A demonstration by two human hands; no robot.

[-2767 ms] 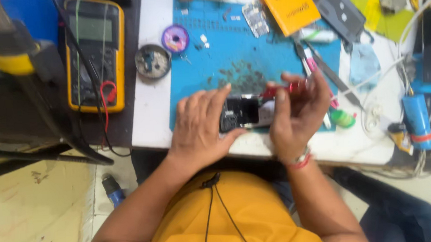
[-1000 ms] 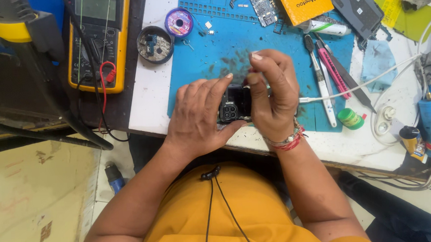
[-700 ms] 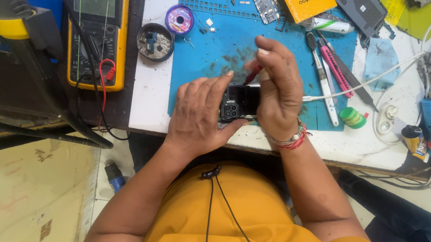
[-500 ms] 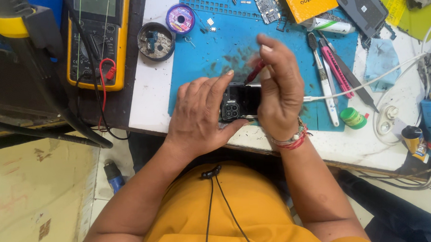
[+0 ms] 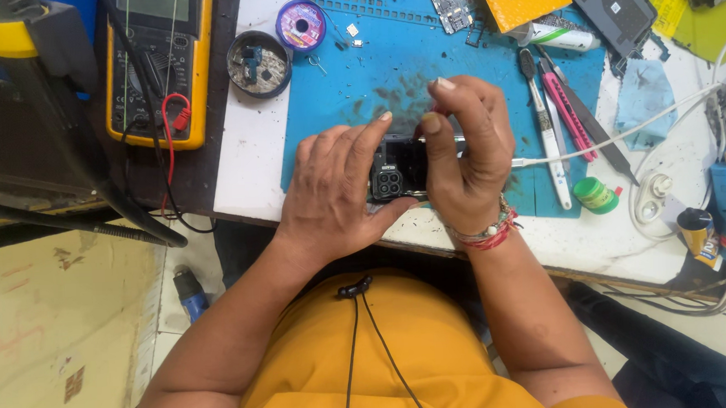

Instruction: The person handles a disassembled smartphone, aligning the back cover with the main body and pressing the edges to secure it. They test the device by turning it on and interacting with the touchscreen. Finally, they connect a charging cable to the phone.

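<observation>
- The black phone, back side up w/ its camera block showing, lies on the blue work mat near the front edge of the white bench; prob. so the mat catches small parts.
- Left hand lies flat over the phone's left part, thumb under the lower edge, fingers closed on it. It seems to pin the phone so it does not slide.
- Right hand wraps the right end, fingers curled tight. A bit of red shows at the fingertips, maybe a small tool, but I cannot tell.
- Tweezers, pink-handled tool and green pot lie just beside the right hand, easy to reach.
- Yellow multimeter stands well apart at left, its leads hanging over it.
- Round tin and purple spool sit at the mat's far corner, out of the way.
- Hidden: most of the phone is under both hands; the top items are cut off by the frame edge.
</observation>
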